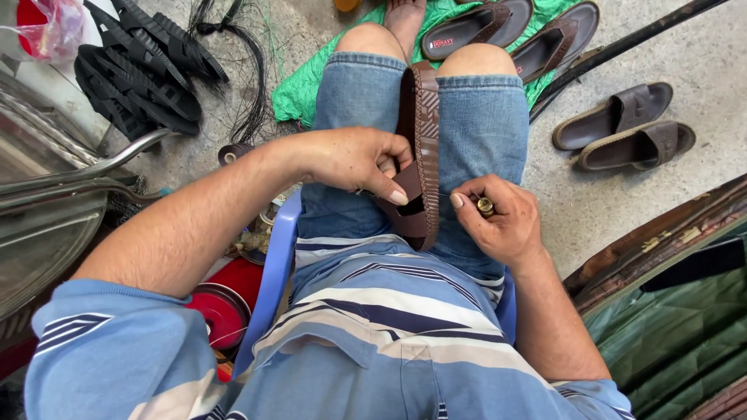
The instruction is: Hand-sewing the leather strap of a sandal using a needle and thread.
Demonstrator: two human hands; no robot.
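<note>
Left hand [354,159] grips the brown sandal [420,148] standing on edge between the thighs on the lap — right hand [498,218], fingers curled shut around a small brass-coloured tool [485,206], sits just beside its sole — more sandals [622,128] on the floor.

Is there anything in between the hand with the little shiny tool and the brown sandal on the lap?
Nothing visible. The right hand pinches a small brass-coloured tool right beside the edge of the brown sandal, with only a narrow open gap between them. The left hand grips the sandal from the other side, not in that gap.
</note>
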